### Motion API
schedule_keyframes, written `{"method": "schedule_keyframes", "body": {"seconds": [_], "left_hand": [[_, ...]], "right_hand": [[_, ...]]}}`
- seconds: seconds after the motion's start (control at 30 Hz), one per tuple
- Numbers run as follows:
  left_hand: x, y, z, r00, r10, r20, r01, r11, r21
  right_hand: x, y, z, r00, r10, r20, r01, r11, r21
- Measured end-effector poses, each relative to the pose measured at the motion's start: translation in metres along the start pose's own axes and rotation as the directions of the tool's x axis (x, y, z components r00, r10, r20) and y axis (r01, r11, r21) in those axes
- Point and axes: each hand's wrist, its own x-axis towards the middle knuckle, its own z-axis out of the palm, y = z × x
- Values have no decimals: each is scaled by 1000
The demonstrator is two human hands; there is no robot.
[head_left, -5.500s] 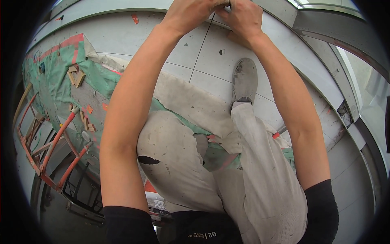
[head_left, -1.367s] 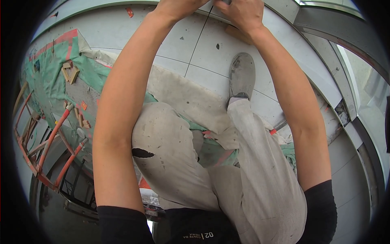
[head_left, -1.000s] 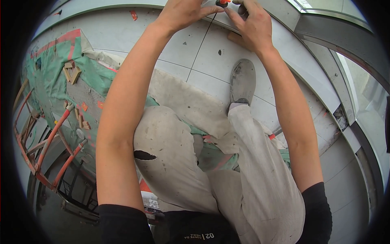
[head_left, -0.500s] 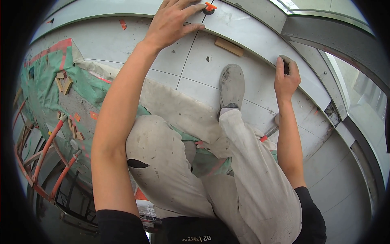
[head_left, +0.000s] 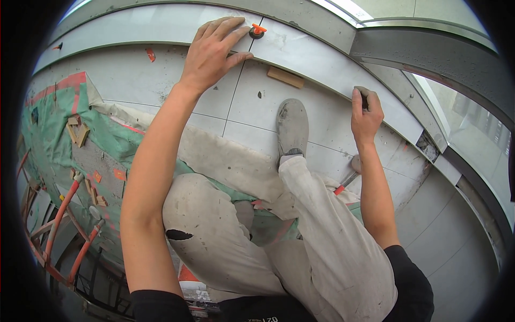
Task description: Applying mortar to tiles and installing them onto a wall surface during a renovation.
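Note:
A long pale tile slab (head_left: 327,64) forms a low ledge beneath the window frame. Across its joint stands a tile levelling clip (head_left: 257,31) with an orange T-shaped handle and a dark round base. My left hand (head_left: 212,56) lies with fingers spread on the slab just left of the clip; the index fingertip is beside the clip's base and the thumb reaches the slab's front edge. Farther right, my right hand (head_left: 367,115) is at that same edge, its fingers curled and thumb bent. Whatever it may grip is hidden.
A wooden strip (head_left: 285,77) lies against the ledge's foot. My shoe (head_left: 293,126) stands on the tiled floor. A mallet with a red grip (head_left: 347,181) rests beside my leg. Green sheeting (head_left: 115,131) with wood pieces and an orange metal frame (head_left: 64,206) are at left.
The view has shifted, so the ledge sits lower and farther left in the picture. Both hands keep nearly the same places along the slab, the left still beside the clip.

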Motion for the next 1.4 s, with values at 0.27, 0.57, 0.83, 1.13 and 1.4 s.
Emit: {"method": "schedule_keyframes", "body": {"seconds": [0.27,0.57,0.83,1.13,1.4], "left_hand": [[0,-1,3,1000,-4,-1,4,1000,-28],[-5,2,10,1000,-10,-22,10,1000,19],[-4,-2,6,1000,9,13,-8,999,-43],[-9,-11,27,1000,3,-5,-3,999,-41],[-9,-12,41,916,197,-350,-216,976,-15]], "right_hand": [[-8,192,-139,866,271,-420,-442,806,-393],[-34,322,-216,725,550,-416,-689,567,-452],[-30,328,-213,797,508,-326,-601,611,-515],[-25,327,-207,747,540,-388,-661,541,-520],[-16,379,-232,645,728,-231,-692,428,-581]]}}
